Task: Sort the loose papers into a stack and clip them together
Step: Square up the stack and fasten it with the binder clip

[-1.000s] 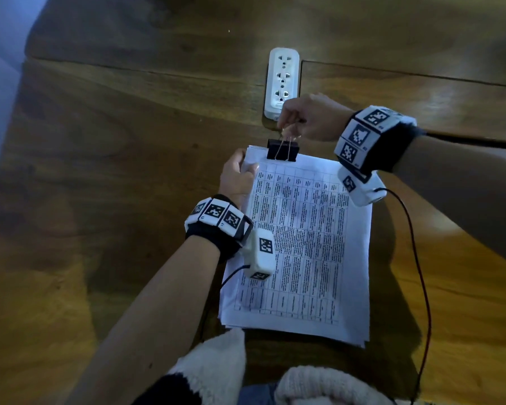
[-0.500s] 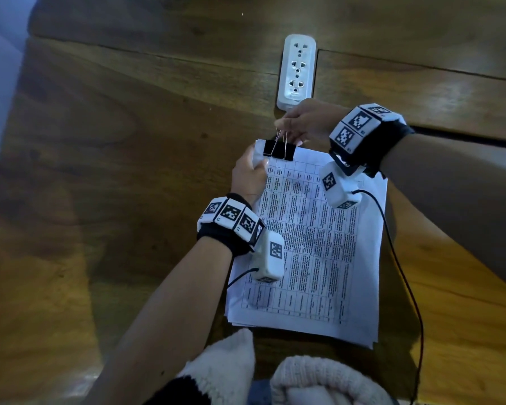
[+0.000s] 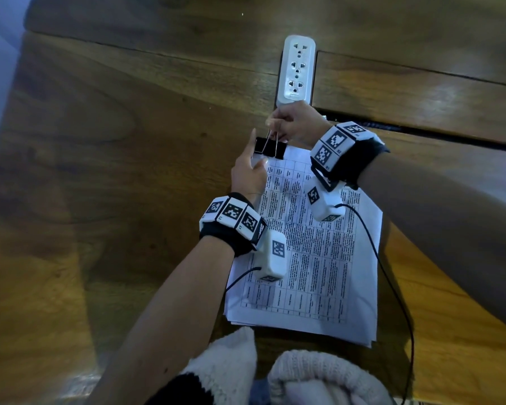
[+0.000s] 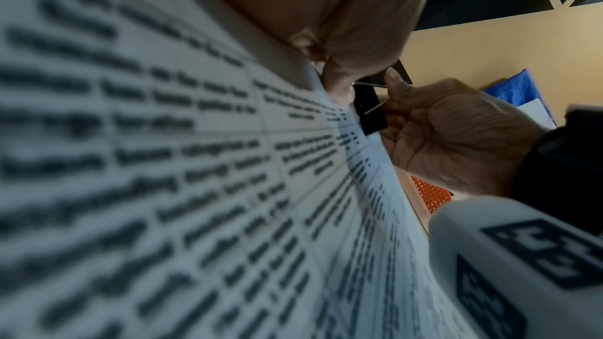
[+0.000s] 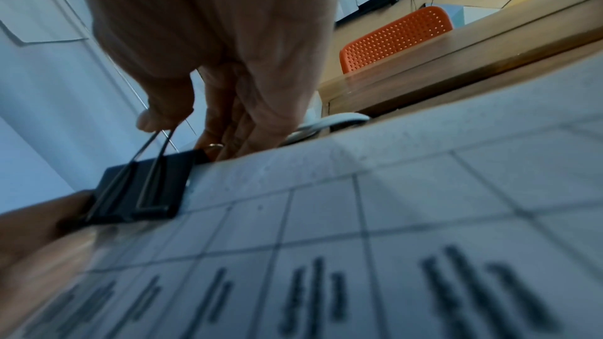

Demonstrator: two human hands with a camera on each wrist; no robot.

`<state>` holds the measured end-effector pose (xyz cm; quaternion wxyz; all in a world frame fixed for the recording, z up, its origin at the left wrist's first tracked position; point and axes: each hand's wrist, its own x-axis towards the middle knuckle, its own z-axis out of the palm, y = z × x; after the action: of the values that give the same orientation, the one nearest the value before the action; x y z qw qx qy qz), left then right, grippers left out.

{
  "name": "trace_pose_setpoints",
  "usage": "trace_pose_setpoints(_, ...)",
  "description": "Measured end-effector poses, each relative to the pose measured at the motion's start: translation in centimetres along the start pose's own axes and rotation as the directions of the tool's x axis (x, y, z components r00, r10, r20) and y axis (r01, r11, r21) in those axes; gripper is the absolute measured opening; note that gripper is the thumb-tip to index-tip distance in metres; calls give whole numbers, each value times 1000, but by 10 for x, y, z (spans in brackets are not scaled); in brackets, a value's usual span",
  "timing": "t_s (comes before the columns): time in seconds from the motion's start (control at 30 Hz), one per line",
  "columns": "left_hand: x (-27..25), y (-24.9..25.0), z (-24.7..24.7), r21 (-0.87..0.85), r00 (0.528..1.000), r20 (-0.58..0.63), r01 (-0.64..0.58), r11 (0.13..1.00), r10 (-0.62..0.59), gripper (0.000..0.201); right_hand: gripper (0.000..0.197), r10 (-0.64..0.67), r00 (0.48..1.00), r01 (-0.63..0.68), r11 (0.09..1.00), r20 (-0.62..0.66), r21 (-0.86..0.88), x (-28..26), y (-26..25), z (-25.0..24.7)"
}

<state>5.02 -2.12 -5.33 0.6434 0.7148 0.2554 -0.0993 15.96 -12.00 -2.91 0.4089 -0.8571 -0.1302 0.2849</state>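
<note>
right hand (image 3: 294, 124) grip pinches binder clip (image 3: 270, 148) levers at paper stack (image 3: 310, 252) far-left corner; left hand (image 3: 247, 173), fingers relaxed, steadies. seat fully before release.

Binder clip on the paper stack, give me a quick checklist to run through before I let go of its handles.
1. Right hand pinches the wire handles: ok.
2. Binder clip sits at the top left corner of the paper stack: ok.
3. Every sheet caught inside the clip: cannot tell, the lower sheets are hidden.
4. Left hand steadies the stack beside the clip: ok.
5. Sheet edges flush: not ok, the near edges fan out slightly.
6. Power strip clear of the clip: ok.
</note>
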Motion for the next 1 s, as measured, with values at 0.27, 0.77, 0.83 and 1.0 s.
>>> trace_pose_setpoints(0.27, 5, -2, 5, 4, 997, -64, 34, 999, -34, 59, 24, 4, 997, -8, 999, -82, -50, -11, -4, 9)
trace_pose_setpoints(0.77, 13, 2, -20, -49, 988, 106, 116, 992, -110, 39, 15, -270, 933, 205, 943, -239, -263, -89, -9, 40)
trace_pose_setpoints(0.83, 10, 6, -21, -73, 983, 121, 150, 986, -140, 36, 13, -273, 956, 230, 924, -105, -305, -100, 0, 55)
trace_pose_setpoints(1.0, 3, 16, -26, -169, 964, 217, 193, 966, -154, 11, 21, -201, 971, 153, 940, -133, -304, -103, 9, 50)
